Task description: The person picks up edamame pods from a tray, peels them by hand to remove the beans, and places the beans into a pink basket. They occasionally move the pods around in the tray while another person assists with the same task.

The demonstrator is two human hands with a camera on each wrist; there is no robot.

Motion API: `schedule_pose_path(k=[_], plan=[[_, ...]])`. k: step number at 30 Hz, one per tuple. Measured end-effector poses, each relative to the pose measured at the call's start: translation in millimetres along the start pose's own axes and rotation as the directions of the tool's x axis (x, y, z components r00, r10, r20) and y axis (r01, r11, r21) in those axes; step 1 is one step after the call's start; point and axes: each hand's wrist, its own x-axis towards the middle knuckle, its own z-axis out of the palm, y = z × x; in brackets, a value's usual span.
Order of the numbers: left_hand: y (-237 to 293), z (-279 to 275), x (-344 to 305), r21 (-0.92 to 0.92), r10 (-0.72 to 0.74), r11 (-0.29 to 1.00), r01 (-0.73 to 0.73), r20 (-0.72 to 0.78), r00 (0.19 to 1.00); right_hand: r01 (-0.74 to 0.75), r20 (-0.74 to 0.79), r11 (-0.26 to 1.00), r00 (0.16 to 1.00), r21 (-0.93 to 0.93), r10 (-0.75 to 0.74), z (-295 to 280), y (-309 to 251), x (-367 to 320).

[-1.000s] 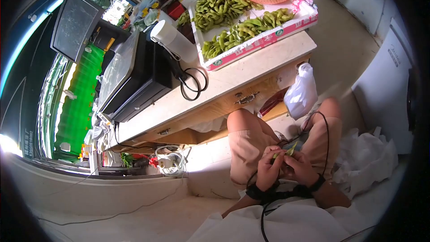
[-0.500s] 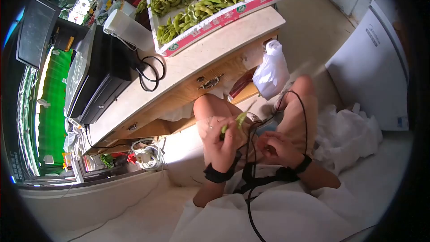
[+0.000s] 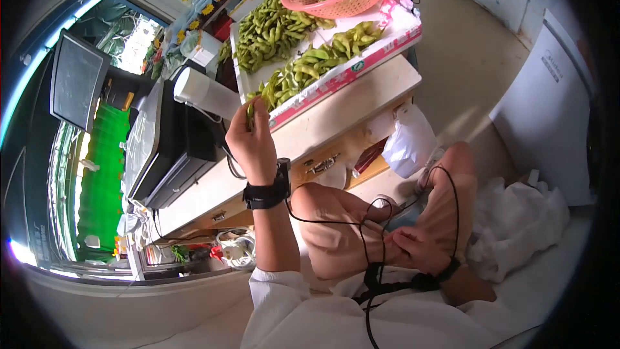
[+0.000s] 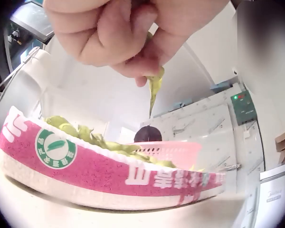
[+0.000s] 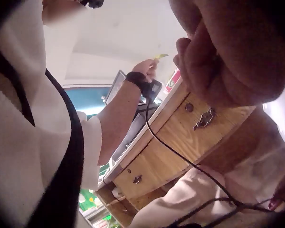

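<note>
My left hand (image 3: 253, 145) is raised at the near left corner of the foam tray (image 3: 349, 76), close to the green soybean pods (image 3: 310, 64) in it. Thumb and fingers pinch one pod (image 4: 155, 90), whose thin tip hangs below the fingertips in the left wrist view. Down over my lap, my right hand (image 3: 418, 249) is held with its fingers curled. The right wrist view shows that hand (image 5: 237, 57) large and dark at the upper right, its palm hidden. No object shows between its fingers.
A pink basket (image 3: 332, 0) holding shelled beans stands on the tray's far side. To the left are a white cup (image 3: 205, 94) and a black machine (image 3: 171, 148). A white plastic bag (image 3: 410, 141) hangs at the counter's end. Black cables (image 3: 381, 220) cross my lap.
The hands were together at a pod in my lap, then parted. My left hand has carried the pod up and forward to the tray; my right hand has stayed over my lap.
</note>
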Motion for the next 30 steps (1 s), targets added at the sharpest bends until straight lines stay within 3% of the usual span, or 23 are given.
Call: schedule_pose_path(k=[1, 3, 4, 6, 8, 10, 12, 14, 16, 17, 19, 22, 24, 26, 27, 28, 30], plan=[[0.8, 3.9, 6.6, 0.001, 0.006, 1.000, -0.006, 0.006, 1.000, -0.035, -0.004, 0.999, 0.999, 0.023, 0.035, -1.3, -1.8, 0.8], [0.0, 10.7, 17.4, 0.232, -0.037, 0.972, 0.030, 0.025, 0.999, -0.066, -0.007, 0.996, 0.998, 0.053, 0.066, -2.4, -5.0, 2.4], [-7.9, 13.9, 21.2, 0.233, -0.032, 0.972, 0.024, 0.031, 0.999, -0.072, -0.024, 0.995, 0.997, 0.068, 0.074, -2.3, -6.1, 2.9], [-19.6, 22.1, 27.1, 0.253, 0.133, 0.957, -0.139, 0.041, 0.990, -0.075, -0.044, 0.994, 0.996, 0.083, 0.079, -3.4, -9.6, 2.8], [-10.9, 17.2, 16.5, 0.225, 0.071, 0.971, -0.083, 0.062, 0.996, -0.075, -0.025, 0.996, 0.997, 0.041, 0.076, -5.0, -14.2, 1.3], [15.1, 3.7, -13.2, -0.033, -0.096, 0.994, 0.102, 0.166, 0.982, -0.027, -0.028, 1.000, 0.999, -0.015, 0.027, -1.6, -27.0, -0.8], [30.2, -6.9, -54.6, -0.206, -0.259, 0.910, 0.360, 0.394, 0.882, 0.009, -0.030, 0.998, 0.999, -0.067, -0.011, 3.0, -37.4, 1.5], [27.8, -6.2, -102.3, -0.111, -0.289, 0.902, 0.418, 0.565, 0.773, 0.296, -0.025, 0.943, 0.952, -0.152, -0.304, 7.7, -46.7, 6.0], [40.6, -11.5, -125.8, 0.161, -0.249, 0.964, 0.210, 0.817, 0.520, 0.305, -0.042, 0.926, 0.946, -0.223, -0.322, 13.4, -62.6, 9.1], [34.5, -10.1, -144.9, 0.156, -0.250, 0.963, 0.219, 0.818, 0.518, 0.338, -0.026, 0.907, 0.934, -0.252, -0.356, 16.3, -68.8, 11.4], [15.4, -6.1, -184.5, -0.096, -0.168, 0.898, 0.431, 0.828, 0.535, 0.407, 0.025, 0.820, 0.901, -0.402, -0.434, 14.5, -63.2, 20.6], [5.3, -10.5, -215.3, -0.035, -0.282, 0.826, 0.562, 0.838, 0.468, 0.450, 0.060, 0.742, 0.871, -0.497, -0.488, 14.8, -43.4, 33.2], [2.7, -11.9, -223.4, -0.124, -0.219, 0.829, 0.546, 0.825, 0.520, 0.382, -0.017, 0.863, 0.912, -0.330, -0.411, 21.5, -37.6, 33.5], [-4.9, -12.1, -233.9, -0.174, -0.265, 0.704, 0.688, 0.835, 0.482, 0.265, -0.017, 0.903, 0.958, -0.338, -0.288, 23.3, -41.0, 29.7], [2.9, -15.1, -226.4, -0.154, -0.298, 0.606, 0.781, 0.866, 0.402, 0.319, 0.062, 0.852, 0.944, -0.416, -0.323, 21.0, -39.6, 31.6], [-0.6, -15.7, -226.4, -0.166, -0.247, 0.685, 0.710, 0.863, 0.440, 0.301, 0.049, 0.855, 0.950, -0.422, -0.310, 21.5, -40.3, 31.0], [-3.6, -18.8, -225.2, -0.159, -0.257, 0.614, 0.773, 0.886, 0.386, 0.290, 0.081, 0.871, 0.956, -0.396, -0.281, 24.5, -43.4, 30.0]])
